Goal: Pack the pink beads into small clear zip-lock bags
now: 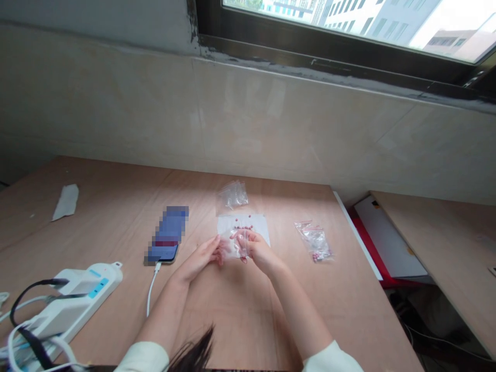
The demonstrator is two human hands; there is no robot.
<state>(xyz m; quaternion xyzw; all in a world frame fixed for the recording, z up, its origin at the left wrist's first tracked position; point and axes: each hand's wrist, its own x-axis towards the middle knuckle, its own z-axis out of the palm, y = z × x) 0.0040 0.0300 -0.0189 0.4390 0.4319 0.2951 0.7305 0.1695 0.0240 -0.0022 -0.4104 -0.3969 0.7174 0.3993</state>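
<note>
Between my two hands is a small clear plastic bag [234, 246], held over the near edge of a white sheet of paper [262, 223]. My left hand [215, 250] grips the bag's left side, its fingers bent around the edge. At the right side, my right hand [252, 245] pinches the bag, with some fingers showing through the plastic. Several small reddish beads [244, 228] lie on the paper just beyond the bag. Whether anything is inside the held bag, I cannot tell.
Clear bags [234, 195] lie behind the paper. More bags, with reddish beads [316, 256] in one, lie to the right. A phone [169, 235] on a white cable is at left, near a power strip [85, 297]. A torn white paper piece [65, 202] lies far left.
</note>
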